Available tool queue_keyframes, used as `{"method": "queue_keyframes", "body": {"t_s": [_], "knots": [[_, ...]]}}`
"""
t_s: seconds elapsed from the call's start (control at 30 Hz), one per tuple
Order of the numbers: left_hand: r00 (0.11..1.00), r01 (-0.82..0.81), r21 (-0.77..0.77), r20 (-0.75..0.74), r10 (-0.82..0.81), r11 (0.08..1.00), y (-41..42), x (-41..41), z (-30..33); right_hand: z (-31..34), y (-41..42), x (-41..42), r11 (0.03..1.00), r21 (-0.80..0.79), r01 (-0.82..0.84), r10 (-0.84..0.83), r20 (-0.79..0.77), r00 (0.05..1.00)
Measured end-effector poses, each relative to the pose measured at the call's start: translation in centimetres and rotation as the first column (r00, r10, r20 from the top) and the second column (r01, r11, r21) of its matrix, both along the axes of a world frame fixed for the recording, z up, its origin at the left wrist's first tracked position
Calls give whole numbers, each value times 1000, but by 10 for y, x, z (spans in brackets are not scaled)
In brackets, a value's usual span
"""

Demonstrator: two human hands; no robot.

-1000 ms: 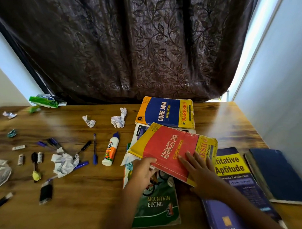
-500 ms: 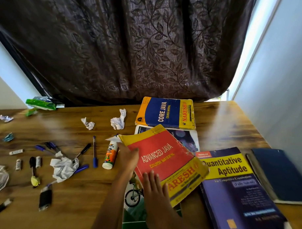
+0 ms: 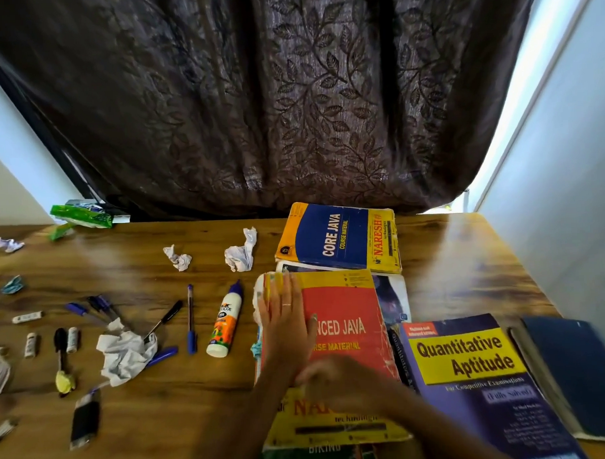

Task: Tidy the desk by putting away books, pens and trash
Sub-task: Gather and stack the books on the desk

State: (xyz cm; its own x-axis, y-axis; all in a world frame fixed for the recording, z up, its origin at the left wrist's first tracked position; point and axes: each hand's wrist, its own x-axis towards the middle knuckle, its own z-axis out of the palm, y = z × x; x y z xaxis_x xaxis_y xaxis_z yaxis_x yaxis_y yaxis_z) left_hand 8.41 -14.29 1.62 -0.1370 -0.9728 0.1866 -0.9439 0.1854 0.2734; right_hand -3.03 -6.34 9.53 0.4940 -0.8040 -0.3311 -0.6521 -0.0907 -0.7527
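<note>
The red and yellow Advanced Java book (image 3: 349, 334) lies flat, square to the desk, on top of a Mountain Biking book (image 3: 319, 455) and another book (image 3: 394, 301). My left hand (image 3: 285, 319) presses flat on its left part, fingers straight. My right hand (image 3: 334, 382) rests on its lower half, blurred by motion. Other books: Core Java (image 3: 339, 238) behind, Quantitative Aptitude (image 3: 471, 378) and a dark blue book (image 3: 580, 367) to the right. Pens (image 3: 191, 319) (image 3: 163, 320) and crumpled paper (image 3: 125, 355) (image 3: 240, 253) lie to the left.
A glue bottle (image 3: 225, 324) lies just left of the book stack. Small caps, a black device (image 3: 85, 419), paper scraps and a green wrapper (image 3: 81, 216) litter the left of the wooden desk (image 3: 467, 264). A dark curtain hangs behind; a wall stands on the right.
The Advanced Java book was lifted and turned, and now lies flat on the stack. My left hand went from gripping its edge to pressing on its cover; my right hand slid right.
</note>
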Motion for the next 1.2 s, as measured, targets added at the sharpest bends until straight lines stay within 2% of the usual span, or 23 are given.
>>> {"method": "queue_keyframes", "body": {"t_s": [0.1,0.2,0.27,0.37,0.53,0.7,0.73,0.8,0.93,1.2], "knots": [[990,117,44,79,-121,992,6,-6,-11,8,-38,-43,982,-80,169,-168,13,986],[992,117,87,34,-121,989,8,-5,-16,1,-85,-82,889,-156,430,-434,12,901],[993,115,86,32,-118,990,7,-5,-15,-13,-117,-102,791,-136,597,-597,46,801],[993,112,87,31,-115,990,6,-5,-14,-30,-152,-123,601,-32,799,-793,104,600],[993,120,67,-5,-120,991,5,-4,-13,-44,-193,-134,372,134,919,-928,71,365],[992,124,70,-15,-123,990,5,-4,-14,-40,-211,-143,210,350,913,-978,78,195],[992,122,72,-18,-121,990,5,-4,-14,-38,-212,-146,195,426,883,-981,63,186],[993,121,76,-20,-120,990,5,-3,-15,-35,-213,-149,199,546,814,-973,10,231],[993,121,80,-27,-119,989,6,-4,-15,-29,-217,-148,257,638,726,-945,8,327],[992,122,96,-48,-118,988,5,-3,-15,-5,-219,-130,340,706,621,-938,211,273]]}}
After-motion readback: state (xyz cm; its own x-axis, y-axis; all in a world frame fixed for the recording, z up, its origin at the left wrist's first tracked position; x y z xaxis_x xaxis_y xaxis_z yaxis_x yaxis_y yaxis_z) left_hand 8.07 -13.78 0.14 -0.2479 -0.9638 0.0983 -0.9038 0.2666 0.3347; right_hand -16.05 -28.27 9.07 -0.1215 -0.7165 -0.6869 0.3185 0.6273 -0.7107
